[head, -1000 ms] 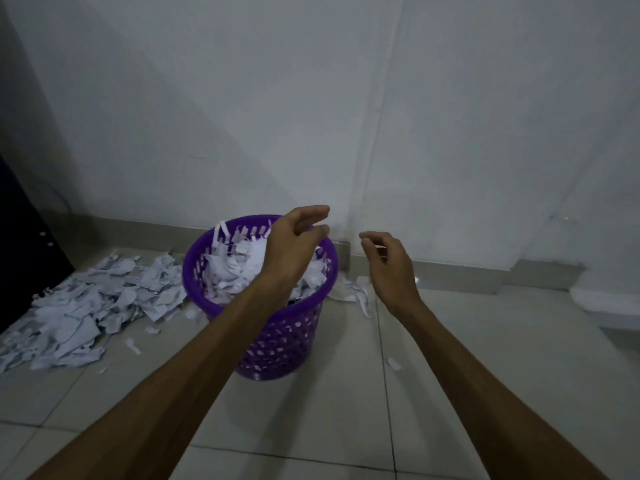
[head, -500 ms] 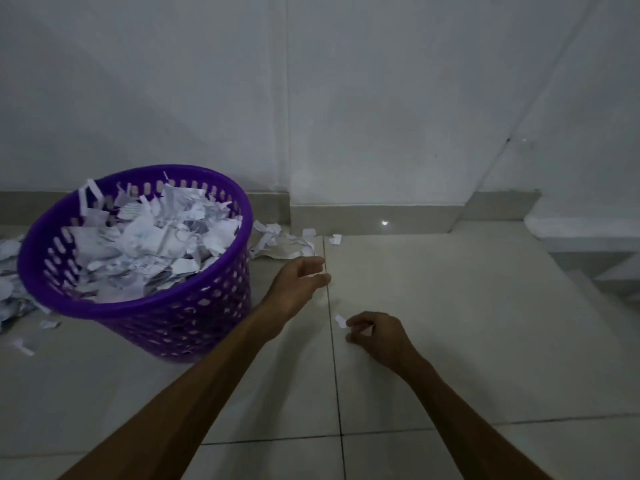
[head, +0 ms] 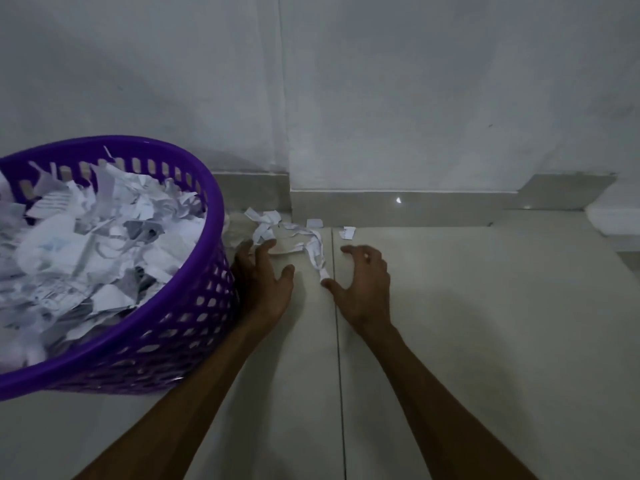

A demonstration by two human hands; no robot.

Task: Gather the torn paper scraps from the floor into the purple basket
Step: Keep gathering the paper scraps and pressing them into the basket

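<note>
The purple basket (head: 194, 306) stands at the left, heaped with torn white paper. A small cluster of paper scraps (head: 277, 230) lies on the floor by the wall, just right of the basket. My left hand (head: 263, 282) is on the floor against the basket's wall, fingers spread, fingertips at the near edge of the scraps. My right hand (head: 363, 282) is spread on the right side of the cluster, its thumb touching a twisted strip (head: 317, 254). Both hands flank the scraps and hold nothing.
The white wall and grey skirting (head: 398, 202) run close behind the scraps. Two small loose scraps (head: 348, 232) lie by the skirting. A tile joint (head: 338, 341) runs between my arms. A raised step (head: 613, 220) sits at the far right.
The view has closed in on the scraps by the wall. Both hands moved forward and down to the floor and spread open on either side of the cluster; the right hand no longer pinches a small scrap.
</note>
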